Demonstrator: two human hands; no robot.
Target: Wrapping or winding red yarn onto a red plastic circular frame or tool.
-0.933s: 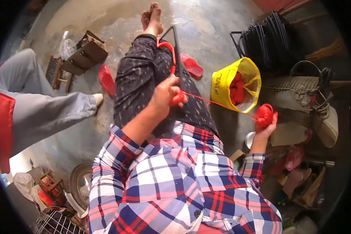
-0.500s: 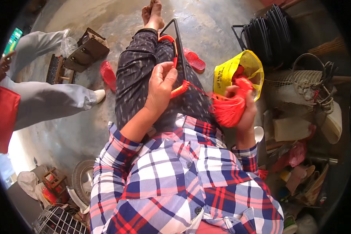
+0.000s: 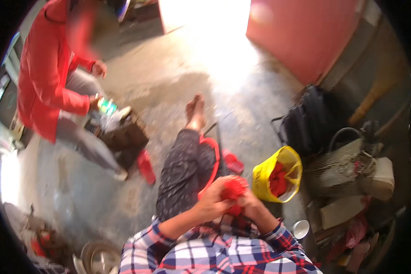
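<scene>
My left hand (image 3: 217,197) and my right hand (image 3: 251,202) meet over my lap. Between them sits a bundle of red cord (image 3: 235,186), and the fingers of both hands are closed round it, though partly hidden. Just beyond the hands, a black frame (image 3: 219,141) leans along my legs. A curved part wrapped in red-orange cord (image 3: 217,160) lies beside it and runs back toward my left hand. To the right, a yellow bag (image 3: 262,180) stands with its mouth towards me, and more red cord (image 3: 278,180) shows inside.
At the left, a person in a red jacket (image 3: 43,91) bends beside a brown bag (image 3: 128,137). Red slippers (image 3: 145,167) lie on the concrete floor. On the right are a black bag (image 3: 308,118), a wire basket (image 3: 342,164) and a white cup (image 3: 300,229).
My view has tilted upward. My right hand has brought the red cord bundle left from beside the yellow bag, and my left hand now holds it too. More of the other person shows.
</scene>
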